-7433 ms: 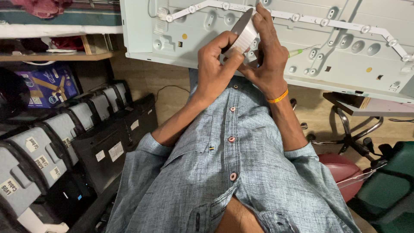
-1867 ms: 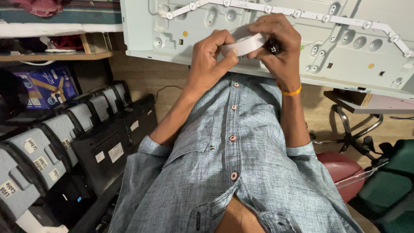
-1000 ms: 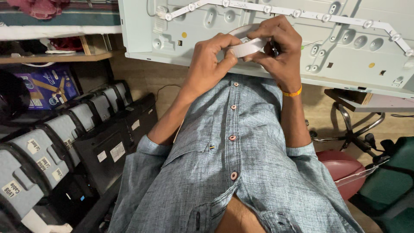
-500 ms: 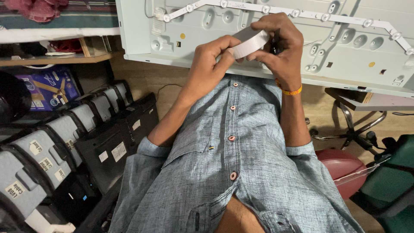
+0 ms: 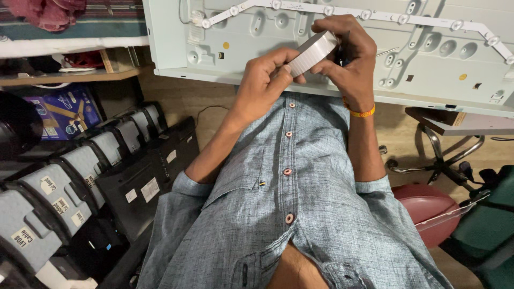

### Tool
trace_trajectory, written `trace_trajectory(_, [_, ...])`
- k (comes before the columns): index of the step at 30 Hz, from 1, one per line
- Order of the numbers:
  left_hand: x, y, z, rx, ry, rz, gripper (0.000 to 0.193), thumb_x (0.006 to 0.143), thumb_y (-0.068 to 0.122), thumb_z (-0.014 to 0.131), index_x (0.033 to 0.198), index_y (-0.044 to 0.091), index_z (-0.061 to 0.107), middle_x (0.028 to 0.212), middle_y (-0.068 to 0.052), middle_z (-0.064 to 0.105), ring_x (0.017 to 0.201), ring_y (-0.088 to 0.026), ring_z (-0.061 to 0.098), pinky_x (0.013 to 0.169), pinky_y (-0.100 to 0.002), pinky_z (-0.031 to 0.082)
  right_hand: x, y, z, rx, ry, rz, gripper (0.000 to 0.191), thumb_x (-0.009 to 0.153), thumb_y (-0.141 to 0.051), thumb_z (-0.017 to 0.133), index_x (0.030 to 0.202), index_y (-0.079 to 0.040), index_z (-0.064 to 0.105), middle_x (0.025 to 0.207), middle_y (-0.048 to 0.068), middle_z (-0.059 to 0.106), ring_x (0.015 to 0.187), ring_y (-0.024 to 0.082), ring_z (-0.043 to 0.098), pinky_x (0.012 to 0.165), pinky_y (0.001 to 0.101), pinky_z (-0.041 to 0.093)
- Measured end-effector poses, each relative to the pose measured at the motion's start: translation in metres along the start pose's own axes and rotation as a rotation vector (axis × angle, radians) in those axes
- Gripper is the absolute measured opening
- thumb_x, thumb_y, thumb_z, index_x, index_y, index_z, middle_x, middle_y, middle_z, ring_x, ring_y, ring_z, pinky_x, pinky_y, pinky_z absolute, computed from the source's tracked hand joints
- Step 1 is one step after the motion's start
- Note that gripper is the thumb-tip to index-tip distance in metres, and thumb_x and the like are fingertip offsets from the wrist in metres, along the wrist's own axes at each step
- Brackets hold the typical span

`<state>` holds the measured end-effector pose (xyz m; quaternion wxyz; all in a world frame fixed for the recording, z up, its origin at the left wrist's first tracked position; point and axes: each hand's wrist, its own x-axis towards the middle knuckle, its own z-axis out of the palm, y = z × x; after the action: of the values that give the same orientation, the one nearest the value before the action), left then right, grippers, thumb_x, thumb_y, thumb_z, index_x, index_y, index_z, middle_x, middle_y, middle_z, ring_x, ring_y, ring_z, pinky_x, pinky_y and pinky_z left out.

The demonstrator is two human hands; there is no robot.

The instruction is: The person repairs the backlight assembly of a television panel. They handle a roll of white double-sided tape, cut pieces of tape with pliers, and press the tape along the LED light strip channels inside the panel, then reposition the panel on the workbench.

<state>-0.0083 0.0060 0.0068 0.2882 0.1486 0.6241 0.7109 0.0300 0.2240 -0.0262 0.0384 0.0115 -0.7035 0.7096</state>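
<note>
The white tape roll (image 5: 315,52), tilted up slightly since half a second ago, is pinched between the closed left hand (image 5: 265,80) and right hand (image 5: 345,53), just before the metal panel (image 5: 428,59), so picking at its edge seems under way.

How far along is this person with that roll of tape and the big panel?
Already done, it seems: strips with round lenses lie along the pale metal panel. In hand: the left hand and right hand hold a white tape roll just over the panel's near edge, fingers at its rim. Left: no tape is drawn out or stuck on the panel that I can see, so taping looks unstarted.
</note>
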Motion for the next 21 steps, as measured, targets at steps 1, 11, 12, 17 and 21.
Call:
trace_trajectory(1, [-0.0012,0.0001,-0.0001,0.002,-0.004,-0.003,0.025,0.103,0.000,0.047,0.119,-0.005,0.065,0.097,-0.006,0.071,0.092,-0.009,0.067,0.087,-0.027,0.055,0.0001,-0.0011,0.0004,0.024,0.012,0.033,0.068,0.089,-0.037,0.093,0.137,0.003,0.065,0.133,0.008,0.064,0.107,0.011,0.062,0.084,0.0227,0.051])
trace_trajectory(11, [-0.0024,0.0059,0.0014,-0.056,0.009,0.048,0.018,0.110,0.010,0.053,0.111,-0.003,0.064,0.098,-0.004,0.066,0.092,-0.009,0.065,0.086,-0.027,0.056,-0.0085,-0.0007,0.0015,0.220,-0.004,0.077,0.067,0.091,-0.039,0.088,0.138,0.001,0.063,0.124,0.009,0.067,0.107,0.014,0.068,0.078,0.0230,0.056])
trace_trajectory(12, [-0.0027,0.0066,0.0014,-0.035,0.005,0.041,0.018,0.111,0.012,0.056,0.108,-0.003,0.064,0.097,-0.004,0.065,0.091,-0.009,0.064,0.085,-0.027,0.055,-0.0081,0.0006,0.0014,0.203,-0.009,0.051,0.065,0.092,-0.038,0.088,0.138,0.001,0.063,0.124,0.008,0.067,0.110,0.014,0.067,0.085,0.0241,0.055])
trace_trajectory(17, [-0.0023,0.0082,0.0011,0.112,0.050,0.068,0.020,0.110,0.017,0.058,0.106,-0.002,0.065,0.094,-0.004,0.063,0.086,-0.010,0.058,0.079,-0.027,0.049,-0.0074,0.0032,0.0024,0.169,-0.007,0.004,0.061,0.091,-0.031,0.089,0.138,0.000,0.065,0.125,0.008,0.065,0.115,0.016,0.066,0.096,0.0279,0.055])
trace_trajectory(21, [-0.0015,0.0097,0.0004,0.234,0.100,0.197,0.017,0.108,0.015,0.059,0.113,0.000,0.065,0.104,-0.005,0.066,0.097,-0.013,0.061,0.088,-0.031,0.052,-0.0073,-0.0001,0.0012,0.071,-0.006,-0.039,0.060,0.090,-0.025,0.091,0.136,0.002,0.065,0.127,0.009,0.063,0.116,0.017,0.064,0.097,0.0283,0.053])
